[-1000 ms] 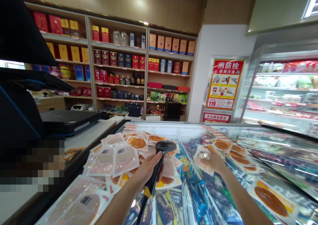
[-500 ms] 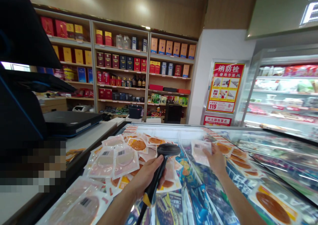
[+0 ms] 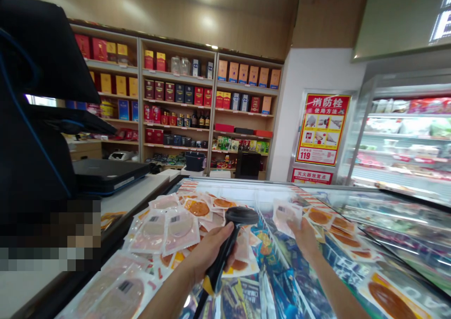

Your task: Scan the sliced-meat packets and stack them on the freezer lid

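My left hand (image 3: 210, 251) is wrapped round the handle of a black and yellow barcode scanner (image 3: 225, 248), its dark head pointing up and to the right over the freezer. To the right, my right hand (image 3: 302, 232) pinches the lower edge of a flat, clear-and-white food packet (image 3: 284, 215). The scanner head and this packet are apart. Left of the scanner lies a spread of similar flat packets (image 3: 169, 229), several with barcodes upward, others showing round orange-brown contents. More orange-brown packets (image 3: 347, 232) rest right of my right hand.
Beneath the packets is a glass-topped freezer (image 3: 271, 185) with bagged goods inside. A black checkout terminal (image 3: 38, 103) stands on the counter at left. Shelves of boxes and bottles (image 3: 176, 100) line the back wall; a lit display fridge (image 3: 408, 136) is at right.
The whole view has shifted slightly down and to the right. Both hands keep their grips, and the scanner and packet hold nearly the same places over the freezer.
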`<move>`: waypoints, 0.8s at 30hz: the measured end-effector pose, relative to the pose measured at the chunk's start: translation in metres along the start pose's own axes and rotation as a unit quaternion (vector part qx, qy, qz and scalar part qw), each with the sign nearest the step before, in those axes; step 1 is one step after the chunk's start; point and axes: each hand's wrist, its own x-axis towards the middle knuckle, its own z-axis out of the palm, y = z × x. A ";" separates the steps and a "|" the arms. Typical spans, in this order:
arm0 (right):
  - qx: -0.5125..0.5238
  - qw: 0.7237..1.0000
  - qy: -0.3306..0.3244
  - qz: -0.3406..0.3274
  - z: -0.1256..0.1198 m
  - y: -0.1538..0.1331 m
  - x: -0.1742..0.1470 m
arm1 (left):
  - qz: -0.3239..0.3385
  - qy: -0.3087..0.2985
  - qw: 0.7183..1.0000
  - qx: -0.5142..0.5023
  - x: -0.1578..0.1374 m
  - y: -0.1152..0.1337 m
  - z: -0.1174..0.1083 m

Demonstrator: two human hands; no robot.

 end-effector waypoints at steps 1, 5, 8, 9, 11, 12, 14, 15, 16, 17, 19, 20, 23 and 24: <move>0.011 1.000 0.000 0.009 -0.001 0.002 0.001 | -0.002 -0.003 1.000 0.002 -0.001 0.001 0.001; 0.084 0.996 -0.012 0.030 -0.005 0.002 0.003 | -0.008 -0.037 0.999 0.007 -0.007 0.002 0.008; 0.099 0.994 -0.027 0.030 -0.006 0.001 0.003 | -0.011 -0.062 0.998 -0.003 -0.010 0.003 0.014; 0.090 0.995 -0.026 0.029 -0.005 0.000 0.003 | -0.012 -0.064 0.998 -0.007 -0.011 0.004 0.016; 0.083 0.996 -0.025 0.021 -0.005 0.000 0.004 | -0.012 -0.060 0.998 -0.011 -0.012 0.004 0.018; 0.088 0.996 -0.025 0.018 -0.005 -0.001 0.004 | -0.011 -0.057 0.998 -0.010 -0.012 0.005 0.020; 0.100 0.994 -0.029 0.013 -0.004 -0.002 0.003 | -0.015 -0.052 0.999 -0.006 -0.011 0.007 0.021; 0.102 0.994 -0.030 0.015 -0.004 -0.003 0.003 | -0.017 -0.047 0.999 -0.004 -0.011 0.008 0.021; 0.101 0.994 -0.028 0.017 -0.004 -0.003 0.003 | -0.022 -0.042 0.999 -0.002 -0.010 0.009 0.020; 0.096 0.995 -0.026 0.018 -0.004 -0.003 0.003 | -0.027 -0.035 0.999 0.001 -0.009 0.010 0.020; 0.088 0.996 -0.026 0.018 -0.004 -0.003 0.003 | -0.030 -0.030 0.999 0.011 -0.006 0.012 0.018; 0.090 0.995 -0.029 0.018 -0.005 -0.003 0.003 | -0.029 -0.031 0.999 0.019 -0.005 0.013 0.017; 0.102 0.993 -0.042 0.030 -0.005 -0.003 0.003 | -0.012 -0.030 0.999 0.035 -0.004 0.016 0.016; 0.103 0.993 -0.044 0.035 -0.006 -0.003 0.003 | -0.007 -0.028 0.999 0.036 -0.004 0.017 0.017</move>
